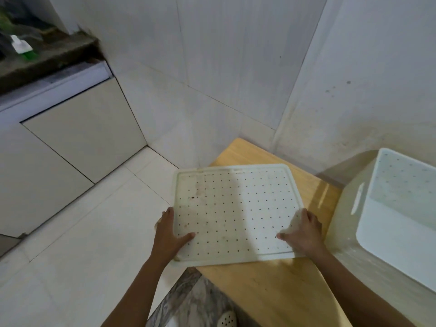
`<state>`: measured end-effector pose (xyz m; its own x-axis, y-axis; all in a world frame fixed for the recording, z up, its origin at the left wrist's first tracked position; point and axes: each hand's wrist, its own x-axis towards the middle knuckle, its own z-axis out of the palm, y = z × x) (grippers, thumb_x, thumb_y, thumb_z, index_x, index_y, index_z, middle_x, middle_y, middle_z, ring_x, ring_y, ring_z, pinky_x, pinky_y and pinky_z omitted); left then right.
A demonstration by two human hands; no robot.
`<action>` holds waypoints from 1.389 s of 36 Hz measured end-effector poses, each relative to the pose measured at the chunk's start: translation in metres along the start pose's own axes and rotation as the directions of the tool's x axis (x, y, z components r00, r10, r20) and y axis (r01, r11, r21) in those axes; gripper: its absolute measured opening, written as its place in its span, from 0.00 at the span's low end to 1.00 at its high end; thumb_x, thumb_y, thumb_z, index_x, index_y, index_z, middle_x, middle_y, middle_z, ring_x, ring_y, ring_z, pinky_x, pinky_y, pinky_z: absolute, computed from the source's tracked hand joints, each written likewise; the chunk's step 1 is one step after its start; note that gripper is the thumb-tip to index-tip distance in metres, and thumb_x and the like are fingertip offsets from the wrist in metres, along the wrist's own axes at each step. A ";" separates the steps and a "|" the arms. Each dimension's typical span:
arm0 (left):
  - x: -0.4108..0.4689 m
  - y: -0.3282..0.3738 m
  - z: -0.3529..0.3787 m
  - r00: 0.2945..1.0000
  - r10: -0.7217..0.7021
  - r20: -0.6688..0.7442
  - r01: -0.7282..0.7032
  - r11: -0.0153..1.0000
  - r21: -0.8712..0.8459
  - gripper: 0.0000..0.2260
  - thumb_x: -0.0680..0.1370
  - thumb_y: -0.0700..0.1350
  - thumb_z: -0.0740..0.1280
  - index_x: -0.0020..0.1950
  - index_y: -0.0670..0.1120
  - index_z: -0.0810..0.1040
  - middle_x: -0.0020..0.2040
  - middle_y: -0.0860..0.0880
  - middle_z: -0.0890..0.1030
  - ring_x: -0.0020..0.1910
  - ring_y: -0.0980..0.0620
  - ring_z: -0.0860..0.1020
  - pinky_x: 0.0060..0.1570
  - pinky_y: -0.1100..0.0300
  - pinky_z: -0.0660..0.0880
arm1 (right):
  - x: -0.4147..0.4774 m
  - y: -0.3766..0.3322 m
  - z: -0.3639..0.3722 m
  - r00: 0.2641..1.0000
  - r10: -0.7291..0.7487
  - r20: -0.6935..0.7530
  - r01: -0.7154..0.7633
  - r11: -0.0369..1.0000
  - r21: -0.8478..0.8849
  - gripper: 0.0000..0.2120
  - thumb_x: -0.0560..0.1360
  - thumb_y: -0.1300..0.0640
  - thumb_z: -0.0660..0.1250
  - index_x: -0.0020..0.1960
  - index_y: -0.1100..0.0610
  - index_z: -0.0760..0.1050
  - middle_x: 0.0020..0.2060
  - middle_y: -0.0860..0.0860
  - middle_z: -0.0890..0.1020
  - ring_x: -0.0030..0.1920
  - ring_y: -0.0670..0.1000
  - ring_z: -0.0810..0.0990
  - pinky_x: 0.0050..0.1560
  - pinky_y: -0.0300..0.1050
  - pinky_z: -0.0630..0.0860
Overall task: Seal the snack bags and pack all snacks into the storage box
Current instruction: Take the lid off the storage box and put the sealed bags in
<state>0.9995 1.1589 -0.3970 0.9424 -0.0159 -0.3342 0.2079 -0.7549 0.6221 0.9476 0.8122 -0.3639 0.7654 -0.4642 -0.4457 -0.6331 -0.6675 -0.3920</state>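
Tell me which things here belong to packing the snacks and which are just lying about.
Part of the job: the perforated white lid, held at its sides by the left hand and right hand; the open storage box; the wooden table. No snack bags show.

Lying about: the green bottle on the far ledge.

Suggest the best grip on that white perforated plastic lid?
Take the white perforated plastic lid by its two opposite side edges, as left hand and right hand do: it is wide, thin and flat, overhanging the wooden table, so the rim is probably the best purchase.
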 end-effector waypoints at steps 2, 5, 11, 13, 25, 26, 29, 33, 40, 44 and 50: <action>-0.001 0.000 0.001 1.000 0.004 -0.007 -0.004 0.999 0.035 0.45 0.65 0.61 0.73 0.72 0.45 0.56 0.70 0.41 0.63 0.71 0.41 0.61 0.67 0.40 0.64 | 0.000 0.002 0.001 1.000 -0.006 -0.002 0.006 1.000 0.013 0.51 0.63 0.46 0.77 0.74 0.58 0.49 0.73 0.55 0.55 0.72 0.59 0.54 0.70 0.55 0.62; -0.004 0.008 0.002 1.000 0.026 -0.015 -0.025 0.998 0.052 0.46 0.68 0.59 0.72 0.75 0.43 0.51 0.76 0.43 0.55 0.75 0.43 0.54 0.72 0.45 0.58 | -0.003 0.004 0.002 1.000 -0.030 -0.005 0.030 0.999 -0.013 0.50 0.64 0.44 0.76 0.73 0.57 0.48 0.72 0.54 0.56 0.72 0.58 0.56 0.69 0.53 0.63; -0.006 0.014 0.003 1.000 0.004 -0.017 -0.003 0.999 0.049 0.45 0.70 0.57 0.71 0.76 0.42 0.49 0.77 0.44 0.53 0.76 0.46 0.53 0.73 0.47 0.57 | -0.011 0.005 0.004 0.997 -0.050 -0.055 0.050 0.999 -0.006 0.48 0.66 0.43 0.74 0.74 0.60 0.50 0.71 0.55 0.60 0.71 0.57 0.60 0.69 0.51 0.64; -0.008 0.017 0.002 1.000 0.004 -0.015 -0.003 0.999 0.039 0.44 0.70 0.56 0.72 0.75 0.41 0.51 0.76 0.43 0.55 0.75 0.46 0.54 0.73 0.47 0.58 | -0.018 0.002 0.002 0.996 -0.057 -0.064 0.056 0.998 -0.025 0.44 0.68 0.44 0.72 0.72 0.62 0.52 0.69 0.56 0.62 0.69 0.57 0.62 0.67 0.50 0.66; -0.071 0.071 -0.032 0.991 0.020 -0.133 -0.009 0.997 0.081 0.30 0.71 0.53 0.71 0.67 0.39 0.67 0.67 0.42 0.69 0.65 0.44 0.68 0.60 0.54 0.67 | -0.084 -0.016 -0.039 0.925 -0.359 0.128 0.380 0.893 -0.243 0.22 0.76 0.55 0.61 0.67 0.58 0.64 0.62 0.54 0.69 0.62 0.54 0.71 0.56 0.48 0.74; -0.079 0.080 -0.034 0.990 0.036 -0.140 -0.023 0.996 0.089 0.32 0.72 0.53 0.71 0.69 0.39 0.65 0.69 0.43 0.68 0.67 0.44 0.67 0.62 0.53 0.67 | -0.094 -0.016 -0.046 0.916 -0.384 0.120 0.402 0.882 -0.247 0.21 0.76 0.56 0.61 0.67 0.58 0.64 0.62 0.54 0.69 0.62 0.54 0.71 0.55 0.48 0.74; -0.110 0.108 -0.036 0.981 0.092 -0.169 -0.084 0.995 0.054 0.33 0.71 0.54 0.71 0.71 0.41 0.65 0.70 0.44 0.67 0.69 0.44 0.66 0.65 0.50 0.67 | -0.125 -0.008 -0.069 0.882 -0.467 0.067 0.469 0.851 -0.238 0.20 0.76 0.57 0.61 0.67 0.58 0.65 0.62 0.54 0.70 0.61 0.55 0.71 0.54 0.47 0.74; -0.154 0.152 -0.020 0.967 0.197 -0.161 -0.194 0.980 0.032 0.31 0.73 0.53 0.70 0.70 0.42 0.65 0.71 0.44 0.67 0.70 0.45 0.65 0.65 0.53 0.65 | -0.172 0.023 -0.108 0.837 -0.545 -0.051 0.523 0.823 -0.219 0.21 0.76 0.56 0.60 0.69 0.57 0.65 0.62 0.54 0.72 0.61 0.54 0.73 0.55 0.47 0.73; -0.224 0.240 0.053 0.903 0.425 -0.057 -0.419 0.903 0.093 0.26 0.76 0.54 0.66 0.69 0.42 0.67 0.70 0.45 0.68 0.70 0.46 0.64 0.66 0.52 0.64 | -0.243 0.138 -0.166 0.852 -0.454 -0.262 0.411 0.889 -0.203 0.20 0.77 0.55 0.59 0.68 0.55 0.66 0.61 0.51 0.73 0.61 0.53 0.73 0.55 0.48 0.74; -0.264 0.296 0.117 0.820 0.570 0.058 -0.573 0.817 0.070 0.24 0.76 0.52 0.65 0.68 0.42 0.68 0.69 0.45 0.69 0.69 0.46 0.66 0.66 0.52 0.64 | -0.280 0.230 -0.188 0.890 -0.305 -0.340 0.275 0.952 -0.135 0.19 0.77 0.54 0.59 0.68 0.54 0.66 0.62 0.50 0.73 0.61 0.52 0.73 0.55 0.46 0.72; -0.341 0.369 0.221 0.642 0.720 0.263 -0.740 0.672 -0.036 0.22 0.77 0.50 0.65 0.67 0.42 0.69 0.67 0.44 0.70 0.68 0.46 0.67 0.65 0.54 0.64 | -0.339 0.366 -0.207 0.900 0.022 -0.436 -0.007 0.999 0.038 0.16 0.75 0.53 0.61 0.63 0.52 0.69 0.59 0.51 0.77 0.57 0.53 0.76 0.51 0.45 0.73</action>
<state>0.6972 0.7407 -0.2106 0.6855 -0.7265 0.0472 -0.5480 -0.4722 0.6904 0.4802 0.6054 -0.1896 0.7249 -0.6863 -0.0593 -0.6420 -0.6418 -0.4194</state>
